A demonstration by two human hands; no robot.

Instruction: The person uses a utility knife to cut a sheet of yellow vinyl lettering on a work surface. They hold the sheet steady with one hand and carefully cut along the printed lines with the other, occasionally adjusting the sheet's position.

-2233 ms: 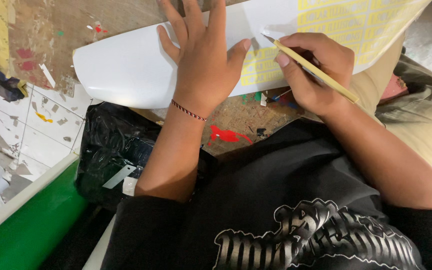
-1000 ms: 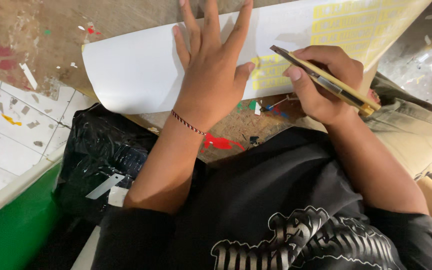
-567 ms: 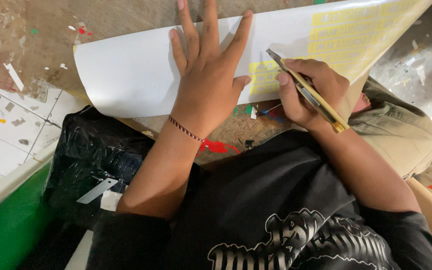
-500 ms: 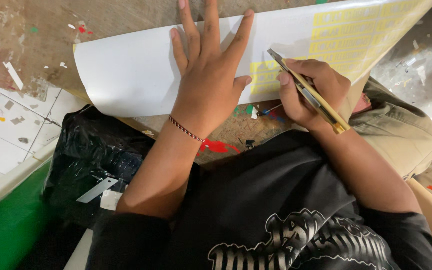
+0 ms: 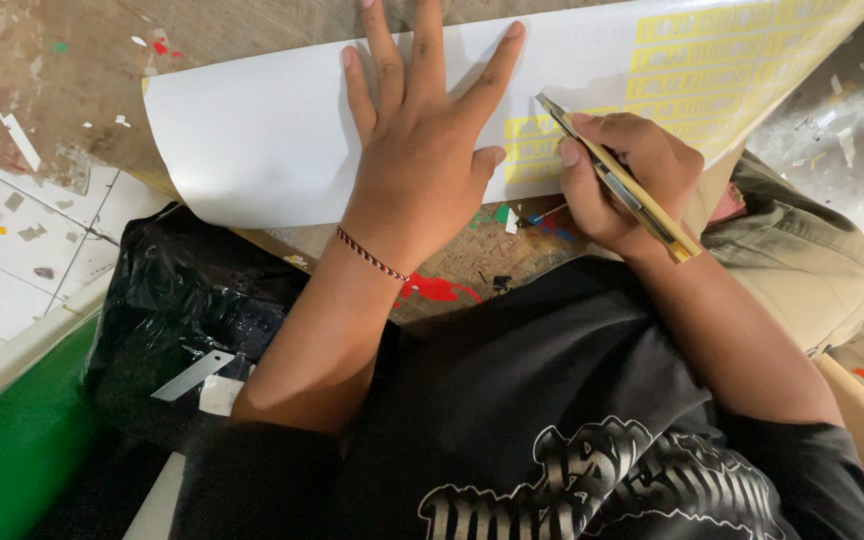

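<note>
Cutting along a yellow-printed sheet with a knife, one hand pinning it down

Nearest me, a black plastic bag [image 5: 167, 320] sits at my left; a grey strip and a pale scrap lie on top, its inside hidden. Beyond it, my right hand [image 5: 624, 180] is clenched around a yellow utility knife [image 5: 617, 180], its tip touching the white sheet [image 5: 262, 140] at the yellow blocks. My left hand [image 5: 422, 160] lies flat and released, fingers spread, pressing the sheet onto the worn surface [image 5: 72, 60]. The blade sits just beside my left thumb; I judge a slip could nick it or tear the sheet.
</note>
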